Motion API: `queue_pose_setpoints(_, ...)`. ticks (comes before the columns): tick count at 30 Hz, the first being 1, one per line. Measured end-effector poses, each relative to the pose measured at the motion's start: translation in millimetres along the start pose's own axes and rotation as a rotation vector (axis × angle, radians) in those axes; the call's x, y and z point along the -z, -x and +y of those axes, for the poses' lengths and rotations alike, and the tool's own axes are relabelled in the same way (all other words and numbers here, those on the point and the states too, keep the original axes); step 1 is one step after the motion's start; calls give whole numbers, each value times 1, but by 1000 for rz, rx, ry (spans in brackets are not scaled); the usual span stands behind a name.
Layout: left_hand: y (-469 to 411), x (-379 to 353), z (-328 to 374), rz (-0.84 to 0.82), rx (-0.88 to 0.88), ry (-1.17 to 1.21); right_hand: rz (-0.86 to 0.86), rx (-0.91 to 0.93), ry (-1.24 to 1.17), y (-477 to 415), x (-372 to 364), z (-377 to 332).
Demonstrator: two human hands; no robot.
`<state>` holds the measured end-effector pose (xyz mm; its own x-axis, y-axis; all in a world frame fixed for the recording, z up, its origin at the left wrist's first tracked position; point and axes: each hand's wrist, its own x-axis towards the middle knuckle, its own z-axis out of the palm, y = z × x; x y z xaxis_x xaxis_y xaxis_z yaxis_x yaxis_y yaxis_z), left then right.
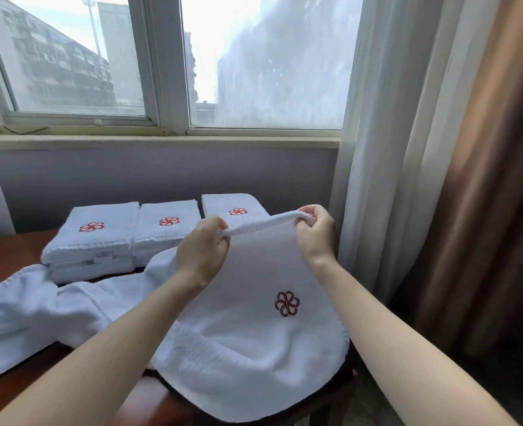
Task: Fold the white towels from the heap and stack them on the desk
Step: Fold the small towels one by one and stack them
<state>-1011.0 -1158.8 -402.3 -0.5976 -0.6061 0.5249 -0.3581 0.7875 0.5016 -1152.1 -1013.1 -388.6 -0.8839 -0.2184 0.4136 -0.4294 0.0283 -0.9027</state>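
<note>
Head view: the left hand (203, 247) and right hand (314, 232) each pinch the raised far edge of a white towel (254, 339) whose rest lies on the counter (5, 253), beside the heap (23, 309). Folded towels (100, 238) sit behind. A fold seems in hand; next the held edge must be laid down squarely

The white terry towel (254, 339) hangs from the fingers (215, 230) of the left hand (202, 253) and right hand (315, 238), its lower end lying on the brown wooden tabletop (5, 256) below them. Behind the fingers, 3 stacks of folded white towels (165, 232) stand side by side. Left of the fingers lies a heap of loose white towels (32, 312). Right of them hang a sheer white curtain (377, 149) and a brown fabric curtain (484, 179).
</note>
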Motion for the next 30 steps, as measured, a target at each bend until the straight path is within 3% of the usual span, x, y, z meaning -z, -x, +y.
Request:
queue_pose_setpoints(14, -12, -45, -29, -84, 23, -146, -245, -47, 212, -18, -20, 64)
queue_pose_setpoints(30, 55, -11, -18, -172, -117, -233, -362, -1, 680, 41, 37, 41)
